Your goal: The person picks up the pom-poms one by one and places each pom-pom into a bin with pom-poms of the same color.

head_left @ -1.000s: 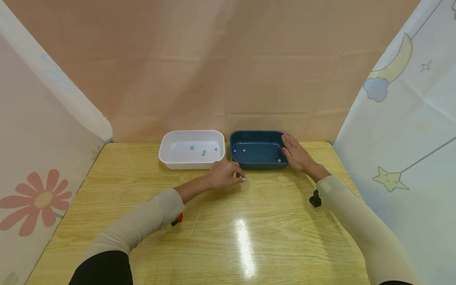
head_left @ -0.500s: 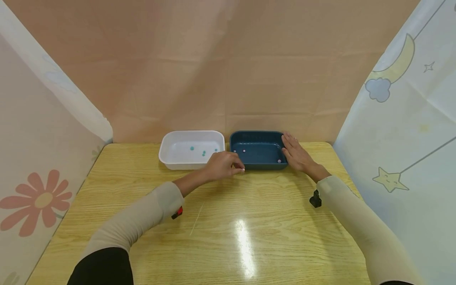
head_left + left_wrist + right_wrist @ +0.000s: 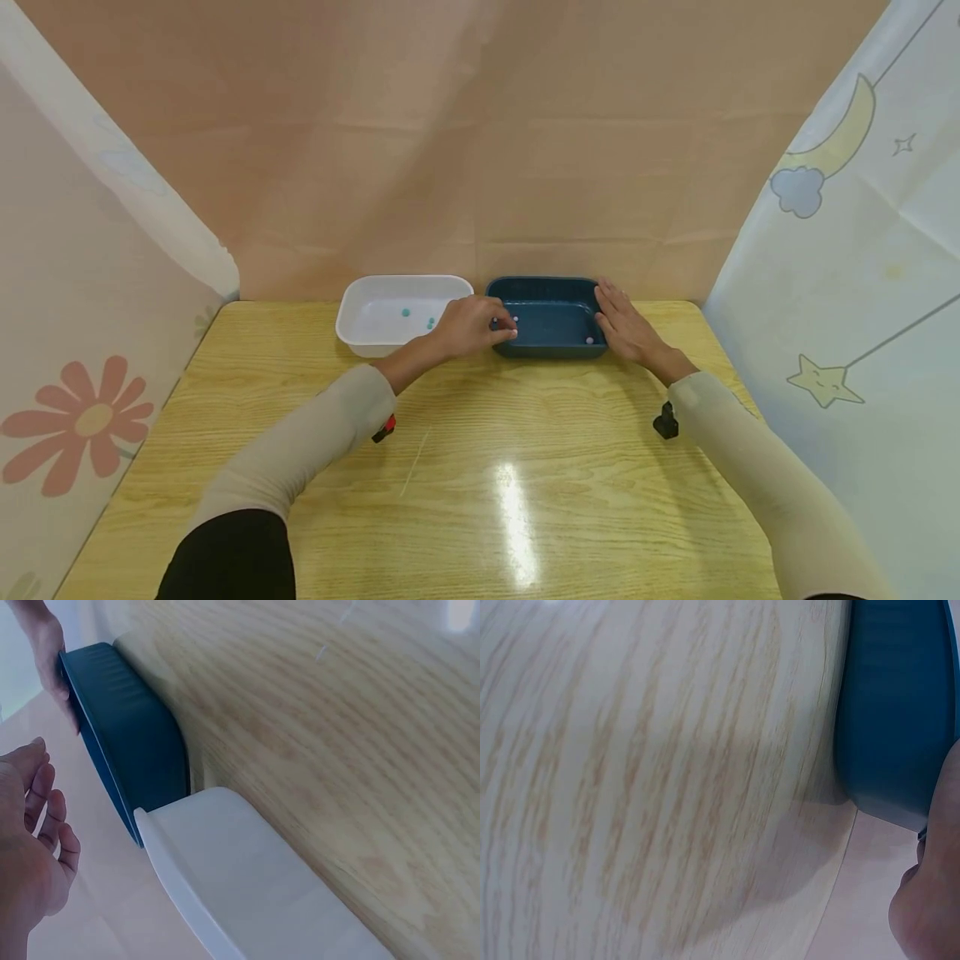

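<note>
My left hand (image 3: 468,325) is over the near left corner of the dark blue tray (image 3: 555,352). Its thumb and forefinger pinch a tiny pale bead (image 3: 514,333); the left wrist view shows the fingertips together but no clear bead. Straight fingers of my right hand (image 3: 628,327) rest against that tray's right end. Inside lie small pink beads, one (image 3: 590,340) near the right front corner and others at the left. Left of it stands a white tray (image 3: 367,347) with several green beads (image 3: 406,312), partly hidden behind my left hand.
Both trays stand side by side at the back of the wooden table (image 3: 480,467), close to a tan cloth backdrop (image 3: 480,150). Patterned cloth panels rise at left and right. Dark wrist devices (image 3: 666,422) show beneath both sleeves.
My left hand has risen from the table in front of the trays and moved away from me, over the blue tray's near edge. My right hand stays in place.
</note>
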Tool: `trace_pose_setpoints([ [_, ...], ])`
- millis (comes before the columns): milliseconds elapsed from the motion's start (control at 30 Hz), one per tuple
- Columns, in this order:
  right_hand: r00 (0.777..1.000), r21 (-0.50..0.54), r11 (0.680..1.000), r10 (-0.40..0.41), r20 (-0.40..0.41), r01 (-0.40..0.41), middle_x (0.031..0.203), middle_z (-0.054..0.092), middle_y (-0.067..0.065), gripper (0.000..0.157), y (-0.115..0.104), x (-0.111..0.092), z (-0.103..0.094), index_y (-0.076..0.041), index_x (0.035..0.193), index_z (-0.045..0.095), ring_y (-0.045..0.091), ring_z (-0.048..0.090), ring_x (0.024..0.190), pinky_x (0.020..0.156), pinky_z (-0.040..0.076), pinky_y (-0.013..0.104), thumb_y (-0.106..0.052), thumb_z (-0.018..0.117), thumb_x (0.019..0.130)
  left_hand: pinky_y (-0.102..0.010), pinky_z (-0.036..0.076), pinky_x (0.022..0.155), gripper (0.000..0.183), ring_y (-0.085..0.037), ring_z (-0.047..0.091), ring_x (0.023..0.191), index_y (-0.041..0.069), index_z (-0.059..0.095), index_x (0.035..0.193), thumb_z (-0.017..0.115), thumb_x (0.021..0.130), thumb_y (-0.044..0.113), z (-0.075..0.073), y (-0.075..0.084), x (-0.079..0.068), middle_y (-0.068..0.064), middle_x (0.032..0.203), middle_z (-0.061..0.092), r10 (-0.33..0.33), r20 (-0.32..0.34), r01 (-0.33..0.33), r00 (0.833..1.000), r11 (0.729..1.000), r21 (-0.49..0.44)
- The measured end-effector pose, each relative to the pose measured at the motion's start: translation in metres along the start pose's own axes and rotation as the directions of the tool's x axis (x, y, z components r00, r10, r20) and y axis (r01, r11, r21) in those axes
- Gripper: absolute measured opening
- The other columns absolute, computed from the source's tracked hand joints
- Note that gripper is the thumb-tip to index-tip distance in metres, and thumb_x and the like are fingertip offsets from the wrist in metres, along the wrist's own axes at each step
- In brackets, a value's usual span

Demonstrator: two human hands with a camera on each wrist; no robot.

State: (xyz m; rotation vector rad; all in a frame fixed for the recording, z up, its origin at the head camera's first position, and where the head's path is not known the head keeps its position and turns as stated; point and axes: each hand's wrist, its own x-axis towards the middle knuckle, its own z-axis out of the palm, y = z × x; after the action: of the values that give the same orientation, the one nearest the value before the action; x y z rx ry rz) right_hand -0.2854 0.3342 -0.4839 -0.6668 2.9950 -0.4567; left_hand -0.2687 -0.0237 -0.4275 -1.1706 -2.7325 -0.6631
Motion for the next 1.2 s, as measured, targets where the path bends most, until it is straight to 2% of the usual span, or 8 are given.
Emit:
trace_pose_setpoints([
  [333, 1.0, 0.008, 1.0, -0.001, -0.005, 0.001, 0.174, -0.001, 0.03, 0.061, 0.001, 0.0, 0.002, 0.011, 0.164, 0.006, 0.047, 0.0, 0.162, 0.131, -0.001, 0.057, -0.023, 0.027, 0.117, -0.025, 0.045, 0.052, 0.02, -0.01, 0.063, 0.072, 0.022, 0.085, 0.109, 0.076, 0.1, 0.037, -0.002, -0.008, 0.014, 0.004, 0.096, 0.073, -0.068, 0.0, 0.068, 0.998, 0.997, 0.025],
  [500, 1.0, 0.008, 1.0, 0.001, -0.005, -0.001, 0.174, -0.001, 0.03, 0.062, 0.001, 0.0, 0.002, 0.01, 0.165, 0.005, 0.046, 0.0, 0.162, 0.131, -0.001, 0.055, -0.023, 0.026, 0.117, -0.024, 0.041, 0.049, 0.02, -0.009, 0.061, 0.068, 0.023, 0.085, 0.108, 0.075, 0.1, 0.038, 0.0, -0.012, 0.021, 0.003, 0.097, 0.073, -0.089, -0.013, 0.09, 0.996, 0.995, 0.05],
  [700, 1.0, 0.005, 1.0, 0.003, -0.001, -0.003, 0.174, 0.0, 0.029, 0.061, 0.0, 0.001, 0.002, 0.01, 0.165, 0.006, 0.046, 0.0, 0.162, 0.131, 0.0, 0.055, -0.024, 0.025, 0.118, -0.025, 0.036, 0.048, 0.021, -0.009, 0.058, 0.063, 0.024, 0.085, 0.11, 0.074, 0.101, 0.039, 0.002, -0.015, 0.03, 0.005, 0.099, 0.075, -0.153, -0.003, 0.153, 0.988, 0.987, 0.044],
  [1200, 1.0, -0.011, 1.0, 0.009, 0.007, -0.009, 0.175, 0.001, 0.029, 0.061, -0.001, 0.0, 0.0, 0.01, 0.165, 0.006, 0.046, 0.001, 0.162, 0.131, 0.0, 0.057, -0.023, 0.026, 0.117, -0.031, 0.053, 0.065, 0.02, -0.008, 0.067, 0.081, 0.025, 0.084, 0.11, 0.072, 0.102, 0.039, 0.017, -0.021, 0.045, 0.008, 0.099, 0.075, -0.244, 0.023, 0.242, 0.969, 0.967, 0.076],
])
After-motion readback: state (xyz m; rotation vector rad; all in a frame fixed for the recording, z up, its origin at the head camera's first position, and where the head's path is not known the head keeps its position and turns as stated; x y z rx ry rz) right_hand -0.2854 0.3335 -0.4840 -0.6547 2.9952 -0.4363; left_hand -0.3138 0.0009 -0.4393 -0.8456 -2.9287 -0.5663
